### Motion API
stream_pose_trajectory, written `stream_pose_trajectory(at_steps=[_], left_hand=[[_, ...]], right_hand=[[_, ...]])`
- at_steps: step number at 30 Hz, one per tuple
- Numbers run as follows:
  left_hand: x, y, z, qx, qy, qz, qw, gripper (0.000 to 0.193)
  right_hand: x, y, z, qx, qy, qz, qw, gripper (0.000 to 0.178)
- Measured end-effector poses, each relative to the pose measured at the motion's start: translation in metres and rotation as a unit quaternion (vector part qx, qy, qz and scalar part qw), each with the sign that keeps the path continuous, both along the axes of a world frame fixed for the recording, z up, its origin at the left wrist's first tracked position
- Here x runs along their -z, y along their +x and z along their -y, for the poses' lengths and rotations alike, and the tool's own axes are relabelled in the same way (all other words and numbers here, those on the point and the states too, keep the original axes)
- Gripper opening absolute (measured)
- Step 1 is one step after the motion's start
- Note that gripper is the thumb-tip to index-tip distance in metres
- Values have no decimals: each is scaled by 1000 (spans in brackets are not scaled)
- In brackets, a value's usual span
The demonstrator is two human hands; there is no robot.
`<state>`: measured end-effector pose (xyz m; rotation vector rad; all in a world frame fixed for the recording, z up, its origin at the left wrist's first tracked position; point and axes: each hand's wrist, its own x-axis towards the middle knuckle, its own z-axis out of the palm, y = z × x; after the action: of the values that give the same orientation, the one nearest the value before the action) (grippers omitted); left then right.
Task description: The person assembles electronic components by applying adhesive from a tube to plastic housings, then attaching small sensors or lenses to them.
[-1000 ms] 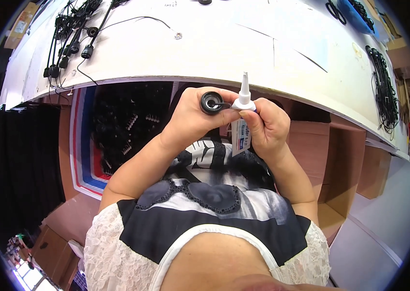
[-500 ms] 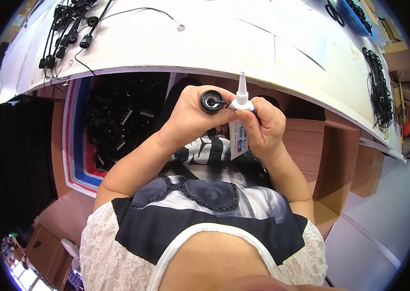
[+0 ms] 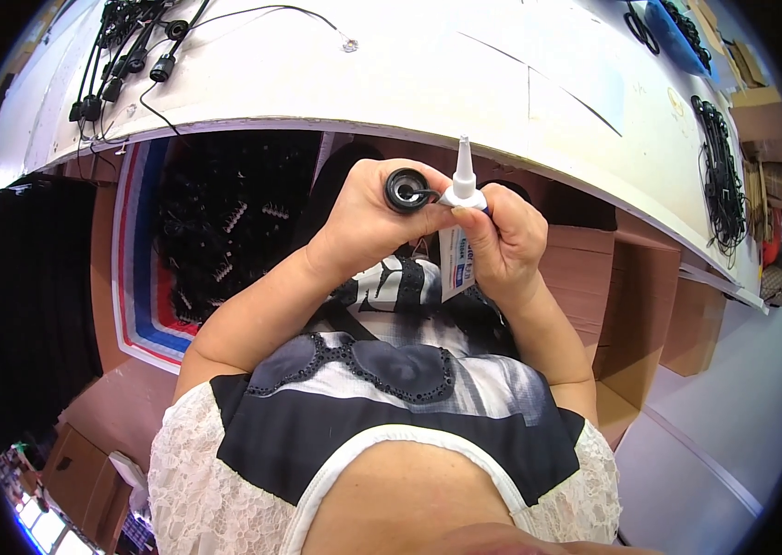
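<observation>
My left hand (image 3: pixel 372 211) is closed round a black lamp socket (image 3: pixel 406 191), whose round open end faces up. A short black wire shows at the socket's right side, and its far end is hidden by my fingers. In my right hand (image 3: pixel 508 236) is a white glue tube (image 3: pixel 458 263) with a long tapered nozzle (image 3: pixel 465 168) pointing away from me. Both hands meet in front of the table edge, with my left fingertips against the tube's white collar. The tube's body is partly covered by my right fingers.
A white table (image 3: pixel 391 83) spans the far side. Black cables with sockets (image 3: pixel 136 65) lie at its left, a black cable bundle (image 3: pixel 722 176) and scissors (image 3: pixel 640 30) at its right, beside a blue bin (image 3: pixel 677 37). Below are a striped bag (image 3: pixel 146 314) of black parts and a cardboard box (image 3: pixel 636 314).
The view has shifted slightly. Both hands keep nearly the same pose, with the socket and the glue tube still held side by side.
</observation>
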<state>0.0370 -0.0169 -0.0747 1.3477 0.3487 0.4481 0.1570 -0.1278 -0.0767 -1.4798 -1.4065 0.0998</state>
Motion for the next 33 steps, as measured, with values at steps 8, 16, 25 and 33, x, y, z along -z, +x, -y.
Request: stream_pose_trajectory(at_steps=[8,16,25,33], left_hand=[[2,0,2,-3,-22,4,1000,16],[3,0,4,7,-7,19,1000,15],[6,3,4,-3,23,30,999,15],[-2,4,-2,44,24,-32,998,15]], right_hand=[[-3,1,1,-3,-14,-2,1000,27],[-6,3,4,-17,-20,-6,1000,24],[-13,7,3,-22,-46,5,999,26],[-20,11,6,-46,-83,-31,995,22]])
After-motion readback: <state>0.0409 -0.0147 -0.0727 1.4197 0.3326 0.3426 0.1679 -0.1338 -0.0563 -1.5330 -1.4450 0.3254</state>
